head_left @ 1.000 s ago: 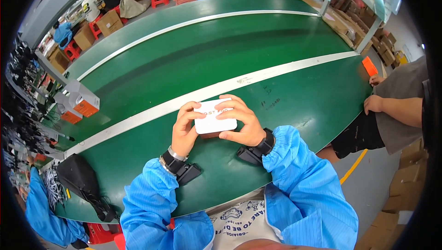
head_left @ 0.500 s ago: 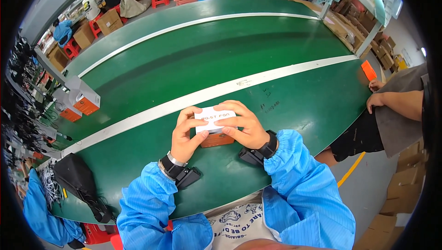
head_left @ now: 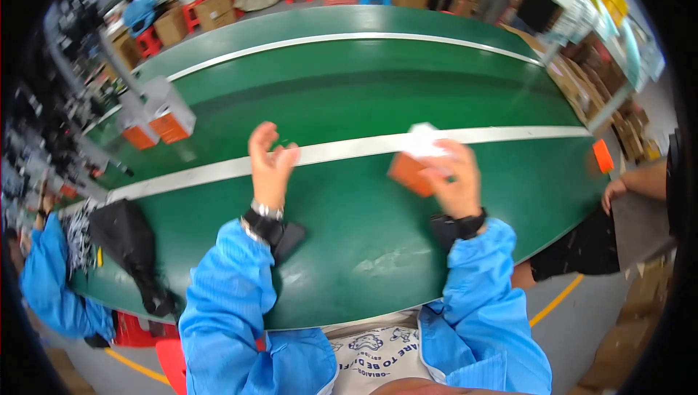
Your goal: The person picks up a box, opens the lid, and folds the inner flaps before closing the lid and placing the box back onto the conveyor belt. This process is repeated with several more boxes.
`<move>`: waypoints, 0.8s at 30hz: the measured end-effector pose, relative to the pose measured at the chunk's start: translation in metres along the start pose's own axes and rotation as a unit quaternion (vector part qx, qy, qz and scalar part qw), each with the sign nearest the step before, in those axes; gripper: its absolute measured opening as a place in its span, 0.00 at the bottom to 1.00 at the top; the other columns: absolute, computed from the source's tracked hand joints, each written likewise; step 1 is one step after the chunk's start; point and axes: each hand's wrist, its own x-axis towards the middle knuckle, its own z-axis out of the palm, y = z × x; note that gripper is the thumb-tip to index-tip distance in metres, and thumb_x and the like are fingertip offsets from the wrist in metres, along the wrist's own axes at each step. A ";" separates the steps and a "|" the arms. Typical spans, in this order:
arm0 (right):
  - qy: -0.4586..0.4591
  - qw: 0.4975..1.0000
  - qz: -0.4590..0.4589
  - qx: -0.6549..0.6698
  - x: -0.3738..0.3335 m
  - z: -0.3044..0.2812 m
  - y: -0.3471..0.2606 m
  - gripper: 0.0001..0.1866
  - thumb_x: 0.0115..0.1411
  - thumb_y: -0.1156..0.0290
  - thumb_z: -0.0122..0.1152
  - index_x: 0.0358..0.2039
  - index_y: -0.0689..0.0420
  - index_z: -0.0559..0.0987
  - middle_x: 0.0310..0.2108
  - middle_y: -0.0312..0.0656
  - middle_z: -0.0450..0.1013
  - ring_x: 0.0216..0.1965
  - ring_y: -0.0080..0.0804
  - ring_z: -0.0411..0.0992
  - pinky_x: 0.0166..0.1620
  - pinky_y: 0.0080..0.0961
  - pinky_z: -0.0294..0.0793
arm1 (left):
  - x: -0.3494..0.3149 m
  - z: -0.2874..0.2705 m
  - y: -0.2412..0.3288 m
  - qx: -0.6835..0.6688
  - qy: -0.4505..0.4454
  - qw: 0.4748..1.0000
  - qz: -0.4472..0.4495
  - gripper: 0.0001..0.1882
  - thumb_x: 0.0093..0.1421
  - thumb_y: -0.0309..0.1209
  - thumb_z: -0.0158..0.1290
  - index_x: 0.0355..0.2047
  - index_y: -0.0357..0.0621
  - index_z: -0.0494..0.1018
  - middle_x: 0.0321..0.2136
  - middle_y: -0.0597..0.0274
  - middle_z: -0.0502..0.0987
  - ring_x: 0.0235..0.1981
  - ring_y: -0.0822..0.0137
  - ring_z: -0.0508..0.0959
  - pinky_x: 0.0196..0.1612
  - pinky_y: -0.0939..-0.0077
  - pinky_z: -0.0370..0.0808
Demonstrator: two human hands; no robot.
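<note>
My right hand (head_left: pixel 456 180) is closed on a small white and orange carton (head_left: pixel 411 171), blurred by motion and tilted above the green table near its white stripe. The fingers wrap the carton's right side. My left hand (head_left: pixel 270 166) is raised over the table to the left, its fingers loosely curled and apart, with nothing in them. Each wrist carries a black strap with a dark block; a silver band also circles the left one.
Two white and orange boxes (head_left: pixel 173 124) stand on the green table (head_left: pixel 349 242) at the left. A black bag (head_left: pixel 125 238) lies at the near left, beside a neighbour's blue sleeve. An orange object (head_left: pixel 603 156) rests at the right edge, near another person's hand (head_left: pixel 615 193).
Both hands held the carton together before. My left hand has let go and moved left and up; my right hand has carried the carton to the right and tilted it.
</note>
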 end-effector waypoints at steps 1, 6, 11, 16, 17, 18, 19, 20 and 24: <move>0.045 0.995 0.057 -0.061 -0.001 -0.011 0.011 0.12 0.39 0.76 0.62 0.29 0.53 0.77 0.39 0.41 0.68 0.45 0.38 0.63 0.46 0.30 0.63 | 0.019 -0.018 -0.008 0.021 0.086 0.996 0.016 0.33 0.43 0.30 0.59 0.49 0.44 0.56 0.47 0.60 0.59 0.48 0.65 0.60 0.47 0.71 0.60; 0.198 0.949 0.151 -0.195 -0.020 -0.053 0.082 0.11 0.42 0.74 0.61 0.31 0.53 0.77 0.39 0.40 0.68 0.44 0.37 0.63 0.46 0.31 0.62 | 0.079 -0.107 -0.033 0.141 0.334 0.931 0.046 0.42 0.41 0.36 0.62 0.51 0.33 0.51 0.48 0.52 0.57 0.49 0.60 0.59 0.50 0.68 0.58; 0.205 0.929 0.203 -0.233 -0.021 -0.052 0.087 0.13 0.45 0.70 0.61 0.34 0.54 0.75 0.42 0.40 0.66 0.46 0.37 0.61 0.49 0.32 0.58 | 0.131 -0.164 -0.053 0.376 0.371 0.848 0.029 0.51 0.35 0.45 0.63 0.51 0.28 0.48 0.50 0.43 0.54 0.52 0.52 0.56 0.51 0.63 0.57; 0.272 0.900 0.136 -0.312 -0.014 -0.056 0.063 0.14 0.47 0.70 0.59 0.36 0.55 0.73 0.43 0.39 0.64 0.49 0.37 0.58 0.51 0.32 0.55 | 0.181 -0.195 -0.041 0.459 0.349 0.812 -0.087 0.57 0.31 0.53 0.62 0.51 0.26 0.48 0.52 0.37 0.51 0.54 0.48 0.53 0.54 0.64 0.54; 0.296 0.892 0.129 -0.317 -0.015 -0.060 0.060 0.13 0.47 0.71 0.58 0.36 0.56 0.72 0.43 0.39 0.64 0.49 0.37 0.57 0.52 0.32 0.55 | 0.188 -0.188 -0.036 0.479 0.293 0.818 -0.127 0.55 0.30 0.52 0.62 0.50 0.25 0.50 0.51 0.37 0.54 0.54 0.48 0.54 0.55 0.66 0.53; 0.306 0.882 0.138 -0.329 -0.018 -0.062 0.061 0.13 0.47 0.71 0.58 0.36 0.56 0.72 0.43 0.39 0.64 0.49 0.37 0.57 0.52 0.32 0.55 | 0.192 -0.184 -0.030 0.500 0.234 0.817 -0.164 0.54 0.30 0.52 0.62 0.49 0.24 0.53 0.49 0.37 0.57 0.53 0.48 0.55 0.56 0.67 0.52; 0.304 0.893 0.131 -0.304 -0.016 -0.060 0.060 0.12 0.47 0.72 0.58 0.35 0.56 0.72 0.43 0.39 0.65 0.49 0.37 0.57 0.51 0.32 0.55 | 0.195 -0.197 -0.038 0.536 0.269 0.794 -0.100 0.51 0.30 0.51 0.62 0.47 0.25 0.56 0.47 0.38 0.60 0.52 0.49 0.58 0.55 0.67 0.54; 0.301 0.904 0.122 -0.279 -0.014 -0.059 0.059 0.11 0.47 0.73 0.57 0.34 0.57 0.72 0.42 0.39 0.65 0.49 0.37 0.58 0.51 0.33 0.55 | 0.198 -0.210 -0.050 0.567 0.303 0.765 -0.036 0.49 0.30 0.51 0.62 0.46 0.25 0.59 0.46 0.38 0.63 0.50 0.49 0.60 0.54 0.67 0.56; 0.317 0.916 0.089 -0.230 -0.006 -0.053 0.046 0.09 0.45 0.77 0.57 0.30 0.58 0.72 0.39 0.40 0.66 0.45 0.39 0.61 0.47 0.32 0.59 | 0.202 -0.242 -0.067 0.578 0.375 0.721 0.079 0.45 0.30 0.47 0.63 0.44 0.27 0.62 0.42 0.39 0.66 0.46 0.48 0.64 0.50 0.64 0.60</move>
